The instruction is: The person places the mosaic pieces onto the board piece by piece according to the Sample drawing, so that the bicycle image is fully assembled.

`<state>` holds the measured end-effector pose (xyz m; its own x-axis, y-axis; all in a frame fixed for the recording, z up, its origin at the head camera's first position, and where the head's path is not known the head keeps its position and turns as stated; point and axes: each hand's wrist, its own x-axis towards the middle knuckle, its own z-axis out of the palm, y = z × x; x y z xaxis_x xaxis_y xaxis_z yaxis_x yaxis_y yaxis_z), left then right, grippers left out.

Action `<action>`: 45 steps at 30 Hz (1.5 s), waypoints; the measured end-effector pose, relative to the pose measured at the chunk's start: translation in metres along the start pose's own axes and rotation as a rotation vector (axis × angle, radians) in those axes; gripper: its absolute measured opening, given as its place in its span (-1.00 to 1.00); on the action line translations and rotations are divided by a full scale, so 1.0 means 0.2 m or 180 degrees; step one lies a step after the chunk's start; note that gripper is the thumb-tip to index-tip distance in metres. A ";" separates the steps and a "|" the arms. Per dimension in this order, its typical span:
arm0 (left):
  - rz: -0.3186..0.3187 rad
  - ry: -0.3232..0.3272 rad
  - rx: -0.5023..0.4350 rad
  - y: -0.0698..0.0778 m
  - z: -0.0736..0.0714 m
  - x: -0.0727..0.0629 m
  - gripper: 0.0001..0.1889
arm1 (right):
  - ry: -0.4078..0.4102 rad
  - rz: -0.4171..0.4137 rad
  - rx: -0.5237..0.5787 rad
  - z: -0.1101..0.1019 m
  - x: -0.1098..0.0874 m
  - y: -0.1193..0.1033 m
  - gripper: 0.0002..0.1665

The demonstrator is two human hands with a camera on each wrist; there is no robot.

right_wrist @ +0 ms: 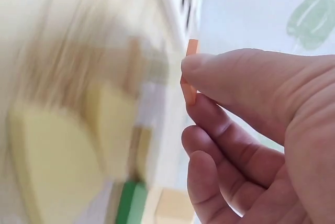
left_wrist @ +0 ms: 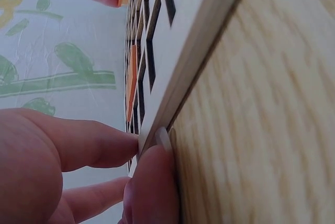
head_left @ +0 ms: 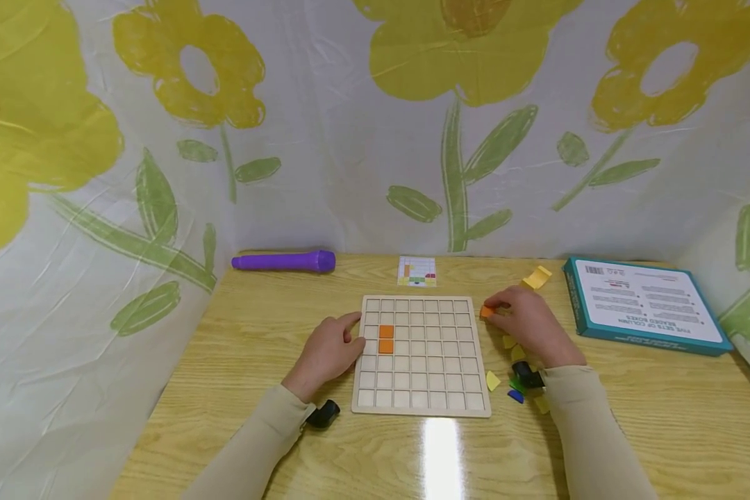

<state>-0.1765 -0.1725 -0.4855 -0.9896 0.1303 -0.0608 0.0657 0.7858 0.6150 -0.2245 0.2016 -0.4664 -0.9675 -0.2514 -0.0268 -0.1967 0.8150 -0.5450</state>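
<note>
A square wooden grid board [head_left: 421, 414] lies on the table, with two orange square tiles [head_left: 385, 346] one behind the other in its left part. At its left edge rests my left hand [head_left: 328, 351], thumb and fingertips touching the rim at spread points. Right of the board, my right hand [head_left: 525, 323] pinches an orange tile [right_wrist: 191, 72] between thumb and index finger, just above the table. The other fingers curl loosely below it in the right wrist view. Under and beside that hand lie loose yellow, green and blue pieces, including a yellow quarter-round piece [head_left: 492, 380], partly hidden by the wrist.
Behind the board lies a small pattern card [head_left: 417, 271]. A purple microphone-shaped object [head_left: 284, 261] is at the back left. A teal-edged box [head_left: 650, 302] occupies the right side, with yellow-orange pieces [head_left: 537, 278] near it. A flower-printed sheet [head_left: 325, 139] rises behind the table.
</note>
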 end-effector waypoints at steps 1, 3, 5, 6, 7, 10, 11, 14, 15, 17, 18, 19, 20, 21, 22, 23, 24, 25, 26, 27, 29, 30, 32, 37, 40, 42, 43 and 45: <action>-0.0003 0.0005 0.0004 0.00 0.00 0.00 -0.39 | -0.0017 -0.0003 0.0045 0.00 0.00 -0.02 -0.68; -0.0009 0.0013 0.0008 0.00 0.00 0.00 -0.39 | -0.0055 -0.0028 0.0107 0.01 0.01 -0.06 -0.71; -0.0024 0.0017 0.0014 0.00 0.00 0.01 -0.39 | -0.0087 -0.0093 0.0145 0.04 0.01 -0.12 -0.74; -0.0032 0.0021 0.0015 0.00 0.00 0.01 -0.40 | -0.0098 -0.0136 0.0166 0.05 0.01 -0.14 -0.75; -0.0036 0.0019 0.0018 0.00 0.00 0.01 -0.40 | -0.0113 -0.0198 0.0160 0.06 0.01 -0.17 -0.77; -0.0036 0.0013 0.0033 0.01 0.00 0.02 -0.40 | -0.0140 -0.0380 0.0131 0.12 -0.01 -0.27 -0.79; -0.0032 0.0008 0.0037 0.01 0.01 0.02 -0.41 | -0.0157 -0.0442 0.0118 0.14 -0.02 -0.30 -0.79; -0.0031 -0.0012 0.0055 0.02 0.01 0.03 -0.41 | -0.0182 -0.0689 0.0019 0.20 -0.04 -0.40 -0.80; -0.0036 -0.0020 0.0059 0.02 0.01 0.03 -0.41 | -0.0188 -0.0779 -0.0008 0.22 -0.06 -0.43 -0.81; -0.0050 -0.0033 0.0061 0.02 0.01 0.03 -0.41 | -0.0200 -0.0915 -0.0060 0.27 -0.08 -0.50 -0.81; -0.0060 -0.0038 0.0068 0.03 0.01 0.03 -0.40 | -0.0200 -0.0978 -0.0089 0.29 -0.08 -0.52 -0.81; -0.0071 -0.0043 0.0068 0.03 0.01 0.03 -0.40 | -0.0196 -0.1027 -0.0119 0.32 -0.09 -0.55 -0.82; -0.0074 -0.0041 0.0072 0.03 0.01 0.02 -0.40 | -0.0184 -0.1048 -0.0133 0.34 -0.10 -0.57 -0.82; -0.0081 -0.0043 0.0070 0.03 0.00 0.02 -0.40 | -0.0165 -0.1101 -0.0170 0.36 -0.10 -0.59 -0.82; -0.0087 -0.0045 0.0068 0.03 0.00 0.02 -0.40 | -0.0139 -0.1143 -0.0218 0.38 -0.10 -0.61 -0.82; -0.0090 -0.0047 0.0070 0.03 0.00 0.02 -0.40 | -0.0105 -0.1206 -0.0267 0.40 -0.10 -0.62 -0.84; -0.0090 -0.0046 0.0074 0.02 0.00 0.02 -0.40 | -0.0064 -0.1251 -0.0323 0.42 -0.10 -0.64 -0.85; -0.0091 -0.0047 0.0075 0.02 0.00 0.02 -0.40 | -0.0022 -0.1302 -0.0365 0.43 -0.10 -0.65 -0.87; -0.0087 -0.0046 0.0075 0.02 0.00 0.01 -0.40 | 0.0018 -0.1347 -0.0409 0.44 -0.10 -0.66 -0.88; -0.0086 -0.0047 0.0073 0.02 0.00 0.01 -0.40 | 0.0049 -0.1385 -0.0443 0.45 -0.11 -0.66 -0.88; -0.0071 -0.0039 0.0069 0.02 0.00 0.01 -0.40 | 0.0106 -0.1421 -0.0492 0.47 -0.11 -0.67 -0.89; -0.0066 -0.0037 0.0064 0.02 0.00 0.01 -0.40 | 0.0127 -0.1433 -0.0503 0.48 -0.11 -0.68 -0.89; -0.0059 -0.0036 0.0048 0.02 0.00 0.01 -0.41 | 0.0148 -0.1435 -0.0504 0.49 -0.11 -0.68 -0.87; -0.0074 -0.0028 0.0047 0.02 0.00 0.00 -0.41 | 0.0149 -0.1462 -0.0503 0.51 -0.10 -0.68 -0.85; -0.0076 -0.0012 0.0031 0.01 -0.01 0.00 -0.41 | 0.0144 -0.1465 -0.0516 0.52 -0.10 -0.68 -0.86; -0.0075 -0.0009 0.0017 0.01 -0.01 0.00 -0.41 | 0.0156 -0.1471 -0.0538 0.52 -0.10 -0.68 -0.87; -0.0075 -0.0012 0.0012 0.01 -0.01 0.00 -0.41 | 0.0157 -0.1467 -0.0542 0.52 -0.10 -0.68 -0.88; -0.0077 -0.0016 0.0002 0.01 -0.01 0.00 -0.41 | 0.0156 -0.1466 -0.0542 0.52 -0.09 -0.68 -0.88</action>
<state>-0.1769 -0.1721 -0.4821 -0.9902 0.1144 -0.0795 0.0420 0.7891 0.6128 -0.1628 0.0403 -0.4786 -0.7794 -0.5841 0.2265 -0.6250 0.6997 -0.3462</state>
